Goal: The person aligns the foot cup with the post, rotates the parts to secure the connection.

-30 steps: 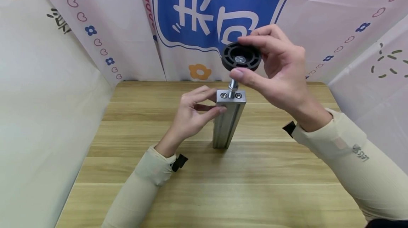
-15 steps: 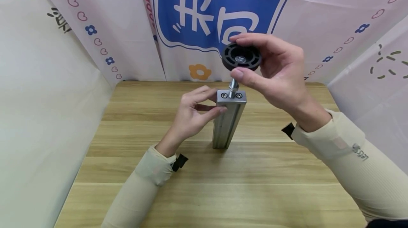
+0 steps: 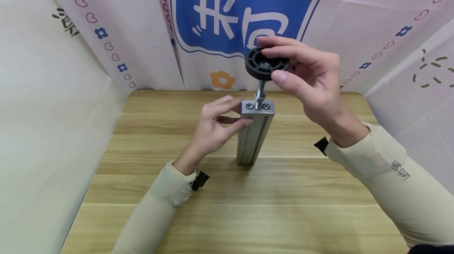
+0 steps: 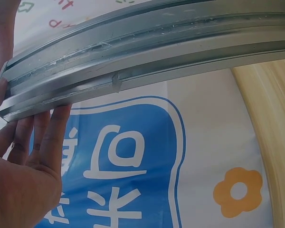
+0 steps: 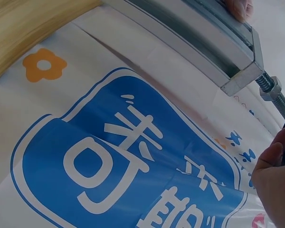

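An aluminium profile [image 3: 251,139] stands upright on the table, topped by an end plate [image 3: 244,111] with two screws. My left hand [image 3: 218,124] grips the profile near its top, thumb in front; the left wrist view shows the fingers [image 4: 54,137] on its side. From the plate rises a threaded rod [image 3: 261,88] with a hex nut [image 3: 260,97] on it. The rod carries a round black levelling foot [image 3: 257,68], slightly tilted. My right hand [image 3: 315,76] holds the foot by its rim, thumb in front and fingers over the far side. In the right wrist view the foot is mostly cut off.
The wooden table [image 3: 305,206] spreads around the profile. Behind it hangs a printed cloth [image 3: 149,29] with a blue sign, and white cloth [image 3: 46,127] closes the left side. Small black devices [image 3: 200,181] sit at both wrists.
My right thumb has slid right along the foot's rim, and the fingers have shifted over its top. The foot has moved very slightly left. Left hand and profile stay put.
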`<state>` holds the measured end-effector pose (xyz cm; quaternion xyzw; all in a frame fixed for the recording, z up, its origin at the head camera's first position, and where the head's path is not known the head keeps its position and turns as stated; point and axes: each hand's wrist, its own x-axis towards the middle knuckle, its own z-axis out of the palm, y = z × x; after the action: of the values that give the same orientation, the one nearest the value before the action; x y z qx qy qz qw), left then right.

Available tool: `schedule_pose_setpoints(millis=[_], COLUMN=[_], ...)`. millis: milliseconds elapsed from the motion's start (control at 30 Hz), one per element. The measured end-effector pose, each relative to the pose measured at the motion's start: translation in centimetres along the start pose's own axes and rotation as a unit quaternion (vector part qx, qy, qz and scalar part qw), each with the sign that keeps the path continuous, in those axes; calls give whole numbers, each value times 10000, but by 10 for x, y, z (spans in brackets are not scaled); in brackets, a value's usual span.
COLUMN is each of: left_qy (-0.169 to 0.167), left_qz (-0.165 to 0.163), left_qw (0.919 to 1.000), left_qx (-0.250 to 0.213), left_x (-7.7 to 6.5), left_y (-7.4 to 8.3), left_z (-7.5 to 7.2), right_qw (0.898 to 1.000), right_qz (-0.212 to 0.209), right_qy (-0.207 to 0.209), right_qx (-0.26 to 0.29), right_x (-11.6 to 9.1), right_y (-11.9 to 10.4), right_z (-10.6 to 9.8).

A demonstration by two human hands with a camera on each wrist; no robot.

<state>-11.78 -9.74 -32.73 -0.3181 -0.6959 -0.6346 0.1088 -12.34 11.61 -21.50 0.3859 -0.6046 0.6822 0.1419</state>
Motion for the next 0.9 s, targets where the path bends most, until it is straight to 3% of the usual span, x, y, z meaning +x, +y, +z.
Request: schedule_pose_setpoints(millis=[367, 700, 900], left_qy=[-34, -43, -66], left_qz=[13, 40, 28], left_qw=[10000, 10000, 10000], left_qx=[-13, 16, 58], left_x=[0, 0, -1], left_y=[0, -1, -1], left_z=[0, -1, -1], right_qw=[9996, 9998, 9994], right_qz=[-271, -65, -103], right_qy=[95, 212, 127], right_qx=[-45, -3, -314], right_x=[2, 2, 2], right_y=[1, 2, 3], right_z=[1, 1, -1])
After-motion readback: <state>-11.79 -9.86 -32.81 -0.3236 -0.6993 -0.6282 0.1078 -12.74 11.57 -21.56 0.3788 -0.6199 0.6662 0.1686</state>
